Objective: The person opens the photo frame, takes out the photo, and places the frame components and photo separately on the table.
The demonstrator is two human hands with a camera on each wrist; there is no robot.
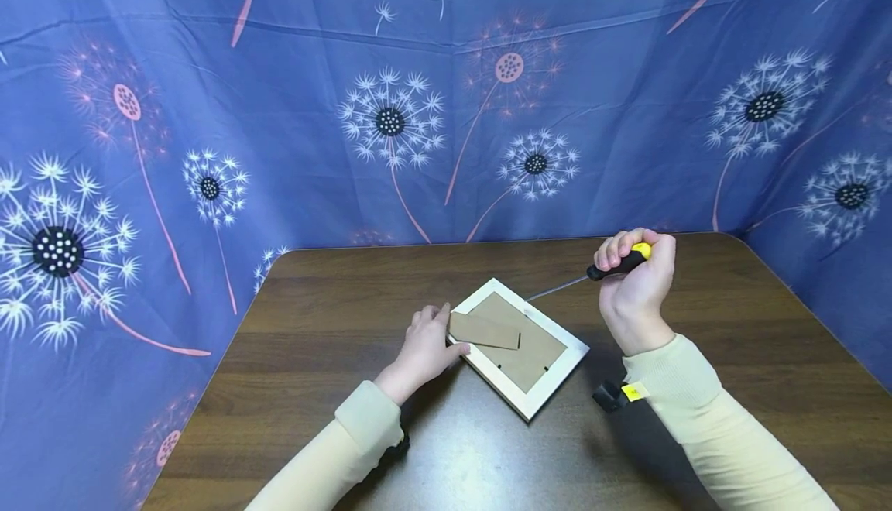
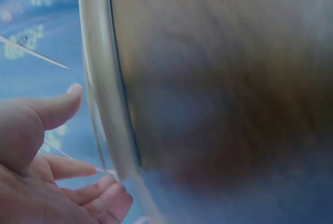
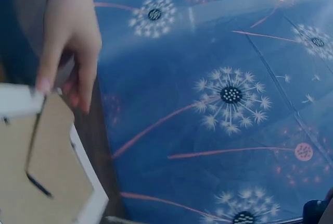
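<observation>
A pale picture frame [image 1: 531,402] is held at an angle above the table, its brown backing board [image 1: 536,360] facing up. A stand flap [image 1: 485,330] lies across the board, and small black tabs show along the opening. My left hand [image 1: 423,347] holds the frame's left side, thumb on the edge, as the right wrist view also shows. In my right hand [image 1: 636,290] I grip a screwdriver [image 1: 619,263] with a black and yellow handle. Its thin shaft [image 1: 560,288] reaches the frame's far right edge; exactly where the tip touches is hard to see.
Beneath the hands is a dark wooden table [image 1: 313,341]. A blue cloth [image 1: 293,108] with dandelion prints hangs behind it and along both sides. A dark wrist device [image 1: 609,396] with a yellow tag sits at the right cuff.
</observation>
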